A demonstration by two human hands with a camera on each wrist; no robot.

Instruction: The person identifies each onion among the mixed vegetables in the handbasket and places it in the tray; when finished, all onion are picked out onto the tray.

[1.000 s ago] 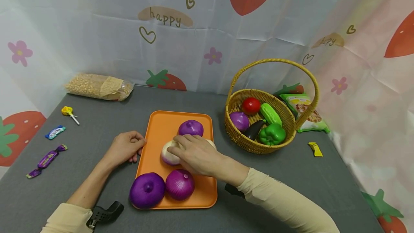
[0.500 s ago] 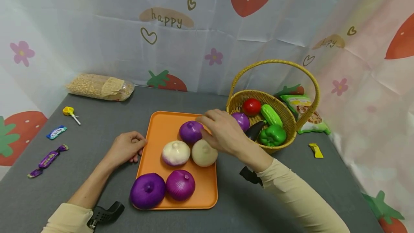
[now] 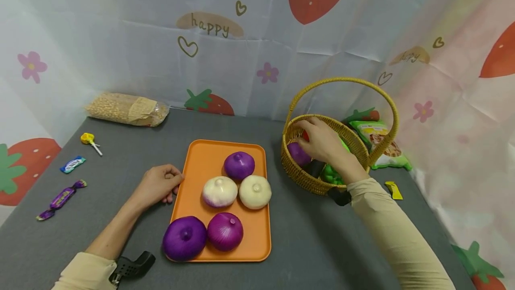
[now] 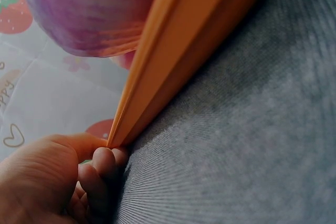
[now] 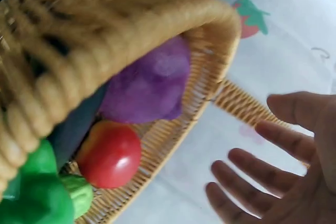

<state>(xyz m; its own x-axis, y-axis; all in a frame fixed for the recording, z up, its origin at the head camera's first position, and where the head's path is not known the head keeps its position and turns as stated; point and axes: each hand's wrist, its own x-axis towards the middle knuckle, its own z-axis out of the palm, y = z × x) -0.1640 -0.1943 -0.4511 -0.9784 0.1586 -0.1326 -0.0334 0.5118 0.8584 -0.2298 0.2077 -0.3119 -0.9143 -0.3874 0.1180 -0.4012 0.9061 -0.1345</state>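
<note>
My left hand (image 3: pixel 158 184) pinches the left rim of an orange tray (image 3: pixel 253 241) between thumb and fingers, plain in the left wrist view. On that tray lie several onions: a purple onion (image 3: pixel 239 165), a white-and-purple one, a white onion (image 3: pixel 255 192), a magenta one, and a large dark purple onion (image 3: pixel 185 238) overlapping the lower-left corner. Over the wicker basket (image 3: pixel 297 178), my right hand (image 3: pixel 323 143) holds nothing, its fingers spread. Inside are a purple onion (image 5: pixel 149 82), a tomato (image 5: pixel 111 154), an eggplant (image 5: pixel 76 124), a green pepper (image 5: pixel 34 192) and a cucumber, partly hidden by the hand.
The basket's tall handle (image 3: pixel 342 80) arches above the right hand. A green snack bag (image 3: pixel 384 145) and a yellow candy (image 3: pixel 394 190) lie right of it. At left are a bag of kernels (image 3: pixel 126 109), a lollipop (image 3: pixel 90 141) and two wrapped candies (image 3: pixel 62 198).
My right hand has left the onions in the middle of the tray and moved right, up over the basket. The left hand stays at the tray's rim.
</note>
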